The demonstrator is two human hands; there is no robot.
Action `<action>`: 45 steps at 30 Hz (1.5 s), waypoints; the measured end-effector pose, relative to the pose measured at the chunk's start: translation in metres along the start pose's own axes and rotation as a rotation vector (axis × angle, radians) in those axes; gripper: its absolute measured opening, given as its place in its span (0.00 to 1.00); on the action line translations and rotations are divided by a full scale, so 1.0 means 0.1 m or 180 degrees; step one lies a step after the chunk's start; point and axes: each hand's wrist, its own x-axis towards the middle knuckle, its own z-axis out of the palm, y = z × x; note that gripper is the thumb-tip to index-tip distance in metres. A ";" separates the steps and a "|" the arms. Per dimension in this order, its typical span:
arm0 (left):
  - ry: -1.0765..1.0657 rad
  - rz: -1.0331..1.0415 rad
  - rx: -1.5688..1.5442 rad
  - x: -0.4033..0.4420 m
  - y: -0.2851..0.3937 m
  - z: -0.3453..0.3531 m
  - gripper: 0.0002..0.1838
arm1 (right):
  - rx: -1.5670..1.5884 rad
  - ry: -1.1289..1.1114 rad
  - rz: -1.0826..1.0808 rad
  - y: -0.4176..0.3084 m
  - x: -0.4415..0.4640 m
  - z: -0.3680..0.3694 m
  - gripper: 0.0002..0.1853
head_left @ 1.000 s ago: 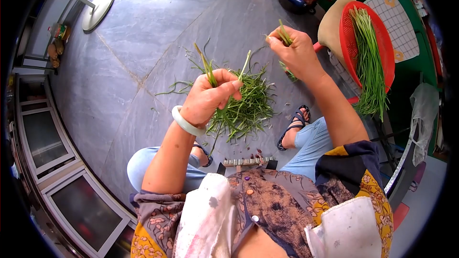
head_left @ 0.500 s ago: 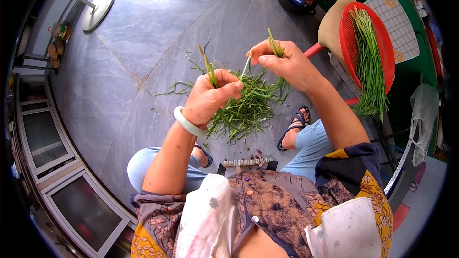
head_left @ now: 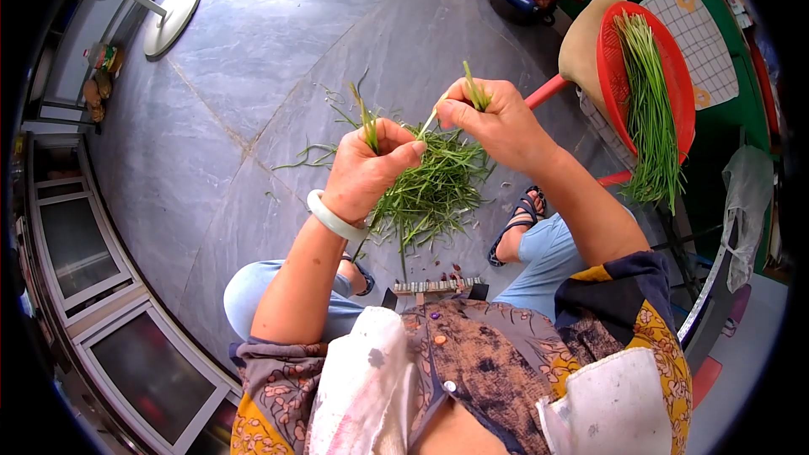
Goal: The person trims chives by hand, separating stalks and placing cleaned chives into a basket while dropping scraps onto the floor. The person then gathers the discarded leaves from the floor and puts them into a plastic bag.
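My left hand point(head_left: 368, 170) is closed around a few garlic chives point(head_left: 367, 122), their pale ends sticking up past the fingers. Its thumb and forefinger pinch one end of a pale stalk point(head_left: 428, 124). The fingertips of my right hand point(head_left: 504, 128) are at the stalk's other end, and a small bunch of chives point(head_left: 475, 93) stands up out of that same closed hand. On the floor below both hands lies a loose heap of green chive leaves and scraps point(head_left: 438, 190).
To the right, a red plastic basket point(head_left: 688, 122) holds a bundle of long chives point(head_left: 647, 109), near a red-framed stool point(head_left: 548, 91). A dark pot point(head_left: 516, 10) stands at the back right. Glass-fronted cabinets point(head_left: 147, 362) line the left side, and a round white stand base point(head_left: 173, 24) rests on the floor.
My right hand has moved slightly down and left, closer to my left hand. The pale stalk between them is tilted more, and the right bunch sits lower.
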 end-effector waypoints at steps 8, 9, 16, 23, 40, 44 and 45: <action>-0.0028 0.0096 0.0253 0.02 -0.03 -0.04 0.06 | -0.0196 -0.0119 0.0189 -0.03 0.01 -0.11 0.10; -0.0022 0.0144 0.0244 0.03 -0.06 -0.06 0.06 | -0.0158 -0.0072 0.0252 -0.06 0.01 -0.12 0.10; 0.0154 -0.0101 0.0202 -0.01 0.03 -0.06 0.05 | 0.0449 0.0415 0.0429 -0.25 0.06 -0.27 0.07; 0.0481 -0.0119 0.0042 0.03 0.08 -0.13 0.04 | 0.0067 0.0310 -0.0018 -0.07 0.06 -0.27 0.06; 0.0519 -0.0034 0.0012 0.01 0.10 -0.10 0.04 | -0.0299 0.0003 0.0170 -0.02 0.02 -0.15 0.09; 0.0520 -0.0033 0.0024 0.02 0.11 -0.10 0.04 | -0.0444 0.0019 0.0080 0.01 0.02 -0.13 0.09; 0.0514 -0.0037 0.0002 0.01 0.10 -0.10 0.04 | -0.0506 -0.0006 0.0031 0.03 0.03 -0.13 0.10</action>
